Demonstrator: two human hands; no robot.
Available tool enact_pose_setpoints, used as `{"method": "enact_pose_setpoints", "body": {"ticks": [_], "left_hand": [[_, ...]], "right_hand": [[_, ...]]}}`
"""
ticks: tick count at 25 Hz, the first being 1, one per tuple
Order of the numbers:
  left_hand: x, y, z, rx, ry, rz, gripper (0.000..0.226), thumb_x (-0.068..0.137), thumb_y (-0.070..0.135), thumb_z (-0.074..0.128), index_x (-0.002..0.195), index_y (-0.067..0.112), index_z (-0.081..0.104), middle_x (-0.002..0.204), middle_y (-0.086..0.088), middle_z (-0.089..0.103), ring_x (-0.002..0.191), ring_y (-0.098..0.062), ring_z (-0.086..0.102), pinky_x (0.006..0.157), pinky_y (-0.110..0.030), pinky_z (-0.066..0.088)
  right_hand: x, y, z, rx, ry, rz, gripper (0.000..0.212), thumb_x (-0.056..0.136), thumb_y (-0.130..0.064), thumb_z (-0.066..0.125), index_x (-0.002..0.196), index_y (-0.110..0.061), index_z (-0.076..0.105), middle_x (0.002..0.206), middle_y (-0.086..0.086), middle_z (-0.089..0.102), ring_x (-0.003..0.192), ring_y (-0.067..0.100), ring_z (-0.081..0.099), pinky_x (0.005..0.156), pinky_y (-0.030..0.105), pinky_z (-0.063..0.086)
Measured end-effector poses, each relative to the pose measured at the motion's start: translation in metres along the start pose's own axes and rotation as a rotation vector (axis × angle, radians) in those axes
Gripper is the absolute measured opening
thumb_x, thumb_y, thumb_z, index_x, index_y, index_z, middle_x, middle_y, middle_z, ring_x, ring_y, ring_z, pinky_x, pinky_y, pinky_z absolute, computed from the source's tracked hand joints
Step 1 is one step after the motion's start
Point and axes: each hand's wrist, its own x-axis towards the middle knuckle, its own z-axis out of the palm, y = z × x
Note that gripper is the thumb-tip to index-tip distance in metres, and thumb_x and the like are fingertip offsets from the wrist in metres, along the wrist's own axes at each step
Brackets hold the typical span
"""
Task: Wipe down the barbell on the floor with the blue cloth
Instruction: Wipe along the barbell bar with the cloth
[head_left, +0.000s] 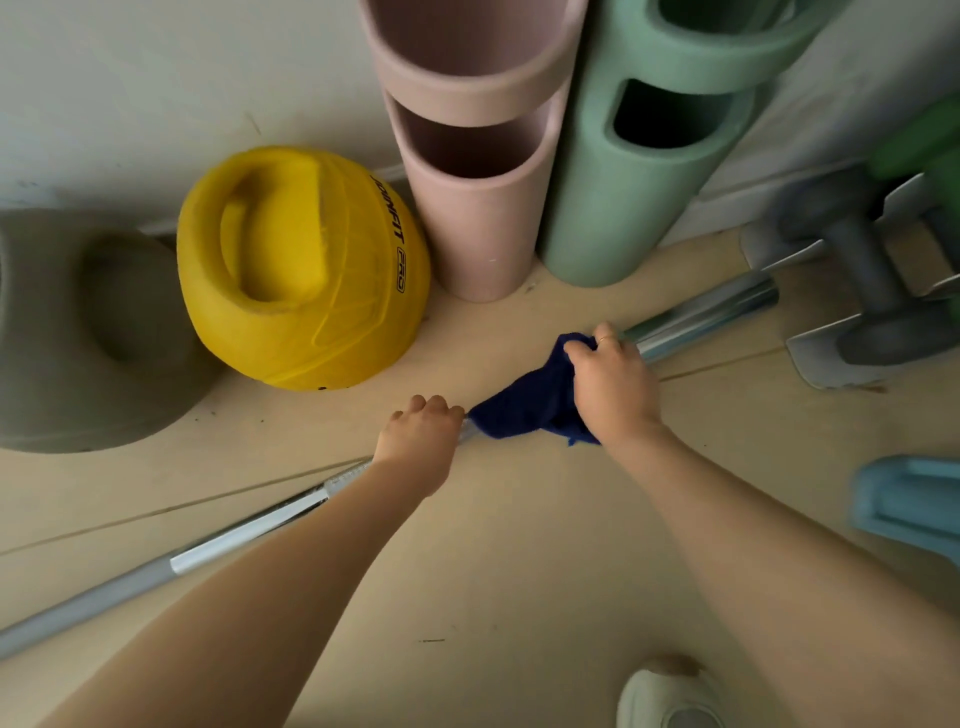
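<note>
A silver barbell lies diagonally on the pale floor, running from the lower left edge up to the right. A dark blue cloth is bunched around the bar near its middle. My right hand grips the cloth and presses it onto the bar. Just left of the cloth, my left hand is closed around the bare bar. The stretch of bar under both hands and the cloth is hidden.
A yellow weighted ball and a grey one rest against the wall at left. Pink and green foam rollers stand behind the bar. Grey dumbbells lie at right, a light blue object below them, a shoe at the bottom.
</note>
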Motion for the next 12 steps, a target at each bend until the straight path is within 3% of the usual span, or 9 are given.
{"method": "enact_pose_setpoints", "body": {"ticks": [3,5,7,10,12], "left_hand": [[-0.002,-0.002,0.001,-0.034,0.015,-0.003,0.054,0.089,0.005,0.054,0.138,0.021,0.038,0.126,-0.006,0.05,0.115,-0.025,0.044,0.089,-0.033,0.044],[-0.001,-0.004,0.003,-0.071,0.011,0.004,0.053,0.089,0.008,0.054,0.137,0.024,0.039,0.126,-0.005,0.05,0.114,-0.025,0.045,0.089,-0.034,0.046],[0.0,-0.007,0.002,-0.108,0.001,0.02,0.05,0.089,0.011,0.055,0.136,0.024,0.042,0.125,-0.004,0.051,0.113,-0.024,0.046,0.091,-0.034,0.047],[-0.001,-0.008,0.002,-0.176,0.012,0.026,0.046,0.091,0.013,0.054,0.134,0.025,0.045,0.126,-0.003,0.052,0.113,-0.023,0.046,0.093,-0.034,0.045],[-0.005,-0.007,0.003,-0.221,0.031,0.004,0.045,0.092,0.015,0.054,0.134,0.027,0.045,0.127,-0.002,0.05,0.114,-0.024,0.046,0.095,-0.034,0.043]], "right_hand": [[-0.023,-0.023,0.009,0.062,0.02,-0.015,0.028,0.082,-0.017,0.062,0.108,-0.007,0.062,0.12,0.02,0.054,0.09,0.041,0.055,0.069,0.042,0.05],[-0.038,-0.017,0.016,0.048,0.003,-0.12,0.047,0.076,-0.037,0.07,0.114,-0.011,0.061,0.123,0.017,0.053,0.091,0.041,0.054,0.071,0.044,0.051],[-0.029,-0.004,0.015,0.104,-0.027,-0.081,0.052,0.078,-0.041,0.068,0.122,-0.016,0.055,0.131,0.014,0.046,0.1,0.04,0.051,0.08,0.045,0.05],[-0.022,0.0,0.013,0.274,-0.01,-0.031,0.03,0.084,-0.025,0.066,0.108,-0.01,0.059,0.127,0.016,0.044,0.098,0.037,0.053,0.08,0.047,0.051],[-0.03,-0.017,0.01,0.439,0.016,-0.139,0.009,0.082,-0.007,0.061,0.091,-0.005,0.061,0.113,0.018,0.05,0.085,0.037,0.058,0.073,0.045,0.051]]}}
